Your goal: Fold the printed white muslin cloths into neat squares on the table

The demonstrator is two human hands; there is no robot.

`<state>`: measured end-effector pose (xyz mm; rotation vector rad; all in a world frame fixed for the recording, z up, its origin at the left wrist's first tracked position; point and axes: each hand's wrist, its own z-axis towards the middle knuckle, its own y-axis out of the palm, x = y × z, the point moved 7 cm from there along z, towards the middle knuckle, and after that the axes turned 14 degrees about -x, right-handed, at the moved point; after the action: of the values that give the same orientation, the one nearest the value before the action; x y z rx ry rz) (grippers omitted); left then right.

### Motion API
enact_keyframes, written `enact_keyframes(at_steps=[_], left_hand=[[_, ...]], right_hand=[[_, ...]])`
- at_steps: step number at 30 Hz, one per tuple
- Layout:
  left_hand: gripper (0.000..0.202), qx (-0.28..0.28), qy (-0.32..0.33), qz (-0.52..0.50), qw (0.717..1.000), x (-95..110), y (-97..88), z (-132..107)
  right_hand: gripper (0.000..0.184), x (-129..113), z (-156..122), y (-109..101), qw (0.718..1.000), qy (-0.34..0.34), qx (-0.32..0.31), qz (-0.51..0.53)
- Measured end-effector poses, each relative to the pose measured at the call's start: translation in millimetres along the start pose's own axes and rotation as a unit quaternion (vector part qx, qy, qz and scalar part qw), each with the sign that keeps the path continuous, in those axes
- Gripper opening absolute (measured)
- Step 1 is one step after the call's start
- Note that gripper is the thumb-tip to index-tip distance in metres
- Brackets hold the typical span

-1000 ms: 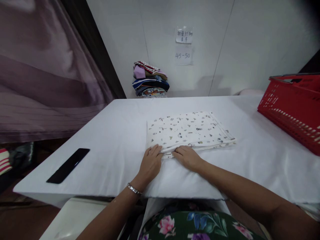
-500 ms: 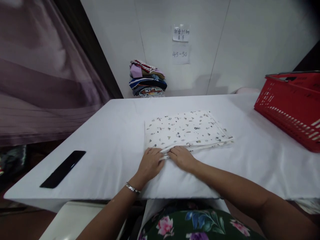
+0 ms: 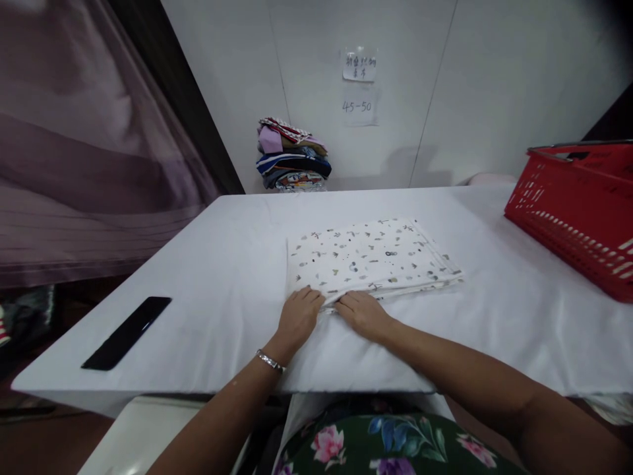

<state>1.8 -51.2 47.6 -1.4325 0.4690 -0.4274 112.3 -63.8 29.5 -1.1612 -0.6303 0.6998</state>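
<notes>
A folded white cloth [image 3: 366, 254] with small grey, green and black prints lies flat on the table, its near edge slightly rumpled. At its near left corner, my left hand [image 3: 301, 313], with a silver bracelet on the wrist, has its fingers curled over the edge. Just to the right of it, my right hand [image 3: 363, 313] is closed on the same near edge, fingertips pinching the layers. The two hands almost meet. My palms and thumbs are largely hidden.
The cloth rests on a white-covered table [image 3: 227, 264]. To the left lies a flat black slab [image 3: 127, 333], perhaps a phone. A red plastic basket [image 3: 568, 218] stands at the right. Behind the table are stacked folded fabrics [image 3: 293, 155] and paper signs [image 3: 360, 86] on the wall.
My left hand has shifted slightly up and right, further onto the cloth's near edge. My right hand and the cloth stay nearly as they were.
</notes>
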Motion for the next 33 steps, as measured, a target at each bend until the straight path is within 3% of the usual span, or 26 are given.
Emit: enact_keyframes(at_steps=[11, 18, 23, 27, 33], left_hand=[[0.036, -0.022, -0.014, -0.008, 1.000, 6, 8.9, -9], [0.060, -0.009, 0.008, -0.023, 1.000, 22, -1.7, -10], [0.049, -0.022, 0.017, -0.020, 0.999, 22, 11.1, 3], [0.046, 0.007, 0.019, -0.010, 1.000, 15, 23.6, 6], [0.045, 0.025, 0.033, 0.006, 0.999, 12, 30.0, 4]], right_hand=[[0.022, -2, -2, -5, 1.000, -0.013, 0.016, -0.020], [0.022, 1, 0, -5, 1.000, -0.001, 0.007, -0.020], [0.018, 3, 4, 0, 0.999, 0.015, -0.035, -0.015], [0.015, 7, 2, 3, 0.997, 0.030, -0.064, -0.025], [0.012, 36, -21, -2, 0.994, 0.048, -0.084, -0.055]])
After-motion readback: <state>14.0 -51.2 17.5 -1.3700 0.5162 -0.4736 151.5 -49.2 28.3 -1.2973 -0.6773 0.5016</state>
